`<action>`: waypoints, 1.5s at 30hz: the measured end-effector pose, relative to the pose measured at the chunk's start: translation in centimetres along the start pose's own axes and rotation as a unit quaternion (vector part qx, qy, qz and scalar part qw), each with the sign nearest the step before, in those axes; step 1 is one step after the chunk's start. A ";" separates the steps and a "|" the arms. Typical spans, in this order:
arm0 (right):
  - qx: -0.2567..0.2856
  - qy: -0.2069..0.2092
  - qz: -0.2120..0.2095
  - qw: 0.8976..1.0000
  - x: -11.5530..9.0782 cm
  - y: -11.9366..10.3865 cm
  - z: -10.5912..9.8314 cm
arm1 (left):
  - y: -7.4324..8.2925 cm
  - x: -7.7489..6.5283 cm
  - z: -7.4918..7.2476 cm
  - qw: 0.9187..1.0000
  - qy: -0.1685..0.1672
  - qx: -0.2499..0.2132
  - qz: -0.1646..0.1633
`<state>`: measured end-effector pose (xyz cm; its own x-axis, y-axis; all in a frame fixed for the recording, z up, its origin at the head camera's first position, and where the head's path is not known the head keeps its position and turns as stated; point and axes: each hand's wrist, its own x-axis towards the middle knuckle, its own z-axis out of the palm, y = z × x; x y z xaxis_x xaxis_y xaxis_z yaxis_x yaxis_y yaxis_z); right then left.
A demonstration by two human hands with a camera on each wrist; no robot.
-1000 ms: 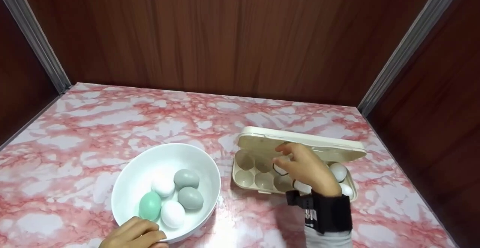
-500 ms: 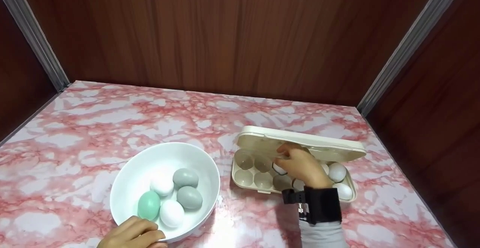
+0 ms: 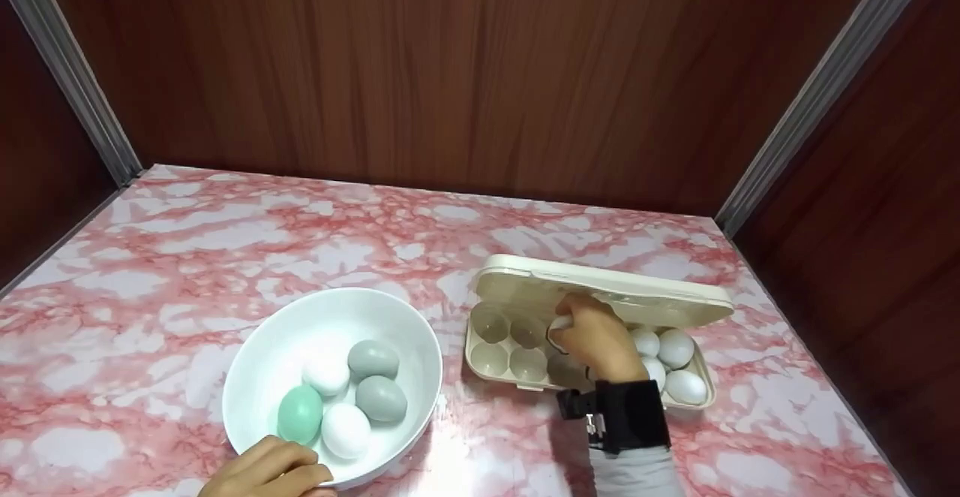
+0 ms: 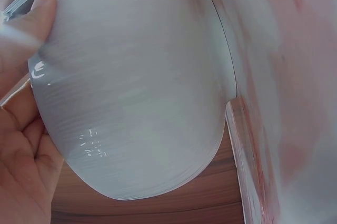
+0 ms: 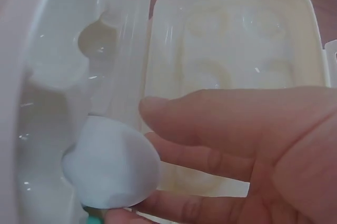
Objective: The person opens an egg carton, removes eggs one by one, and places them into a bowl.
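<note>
My left hand grips the near-left rim of a white bowl. In the left wrist view its thumb lies on one side of the rim and the fingers on the other. Inside the bowl are a green egg, two grey eggs and two white eggs. My right hand reaches into a cream egg carton with its lid raised, fingers curled about a white egg in a back-row cup. The thumb tip is close beside that egg; whether it touches is unclear.
Several white eggs fill cups at the carton's right end. Cups at its left end hold nothing. The raised lid stands behind my right hand. Wood-grain panels wall the marbled table.
My right hand has moved slightly left and down, its spread fingers closing about the white egg. More eggs at the carton's right show. The left hand and bowl have stayed in place.
</note>
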<state>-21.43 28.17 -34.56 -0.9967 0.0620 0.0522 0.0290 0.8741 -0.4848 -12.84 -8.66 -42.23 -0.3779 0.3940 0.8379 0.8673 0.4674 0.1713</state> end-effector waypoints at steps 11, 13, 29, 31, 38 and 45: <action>-0.010 0.065 -0.027 0.997 0.0 0.3 0.8 | 0.1 0.1 0.1 1.000 0.010 0.011 0.003; -0.011 0.071 -0.023 0.997 0.0 0.3 0.9 | 0.1 0.1 0.1 1.000 0.007 0.007 0.001; 0.002 0.060 -0.025 0.998 0.2 0.3 1.2 | 0.1 0.0 0.1 1.000 0.005 0.010 -0.002; 0.006 0.061 -0.025 0.998 0.2 0.3 1.2 | 0.1 0.0 0.1 1.000 0.005 0.008 -0.002; 0.025 0.069 -0.033 0.997 0.3 0.3 1.3 | 0.0 -0.2 -0.2 1.000 -0.006 -0.012 -0.008; 0.057 0.060 -0.012 0.997 0.5 0.3 1.0 | 0.0 0.0 0.0 1.000 0.004 0.001 0.002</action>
<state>-22.00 27.96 -35.59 -0.9806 0.1048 0.1656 -0.0104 0.8161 -0.5778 -12.87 -8.68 -42.29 -0.3721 0.3897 0.8424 0.8679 0.4678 0.1670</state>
